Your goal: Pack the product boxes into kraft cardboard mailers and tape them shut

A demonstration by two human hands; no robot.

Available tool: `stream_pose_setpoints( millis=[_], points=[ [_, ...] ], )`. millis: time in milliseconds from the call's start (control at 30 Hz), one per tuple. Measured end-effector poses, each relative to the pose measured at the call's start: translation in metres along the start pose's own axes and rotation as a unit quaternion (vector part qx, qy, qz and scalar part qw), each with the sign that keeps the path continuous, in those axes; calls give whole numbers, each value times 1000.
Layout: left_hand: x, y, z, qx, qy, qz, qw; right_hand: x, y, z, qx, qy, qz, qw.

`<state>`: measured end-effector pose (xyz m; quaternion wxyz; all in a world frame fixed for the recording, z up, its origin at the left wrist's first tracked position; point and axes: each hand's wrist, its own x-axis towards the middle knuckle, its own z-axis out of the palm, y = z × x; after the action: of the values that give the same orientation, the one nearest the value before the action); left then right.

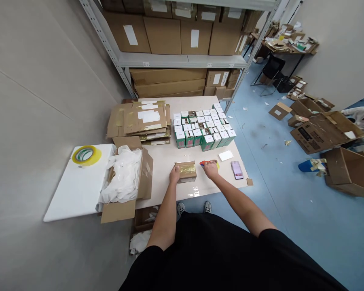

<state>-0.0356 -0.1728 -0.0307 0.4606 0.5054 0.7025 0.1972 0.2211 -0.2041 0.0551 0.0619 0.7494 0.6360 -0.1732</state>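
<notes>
A small brown carton (186, 170), its top covered with shiny tape, sits near the front edge of the pale table (166, 155). My left hand (174, 174) grips the carton's left end, fingers closed against it. My right hand (210, 169) is closed around a red and yellow tool (205, 163), which looks like a cutter, just right of the carton. A phone (237, 169) lies face up to the right of that hand, and a white card (225, 155) lies behind it.
Several green and white small boxes (203, 127) stand in rows at mid-table. Flattened cardboard (139, 121) is stacked at the left. An open carton of white wrapping (125, 178) and a tape roll (86, 155) sit left. Shelves of cartons stand behind; loose boxes litter the blue floor (291, 194).
</notes>
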Motion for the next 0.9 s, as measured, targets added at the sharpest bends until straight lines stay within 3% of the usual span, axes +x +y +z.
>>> stream_pose_setpoints(
  millis=[133,267,433,567,700,767,833,900],
  points=[
    [1,2,-1,-3,10,-19,1000,-19,18,49,40,43,71,996],
    [6,0,-1,16,24,-35,999,-32,62,79,61,59,86,993],
    [14,-6,-1,23,21,-39,999,-36,121,90,102,-3,133,986],
    [15,-10,-1,14,21,-40,999,-35,143,90,119,-50,156,979],
    [14,-9,-2,6,28,-38,999,-34,115,79,124,-15,167,978],
    [14,-6,-3,7,24,-34,999,-31,82,69,168,4,122,978],
    [14,-4,-4,20,21,-39,999,-27,43,57,226,-24,64,972],
    [13,-1,-6,36,17,-49,998,-24,5,47,248,-50,57,966]
  ],
)
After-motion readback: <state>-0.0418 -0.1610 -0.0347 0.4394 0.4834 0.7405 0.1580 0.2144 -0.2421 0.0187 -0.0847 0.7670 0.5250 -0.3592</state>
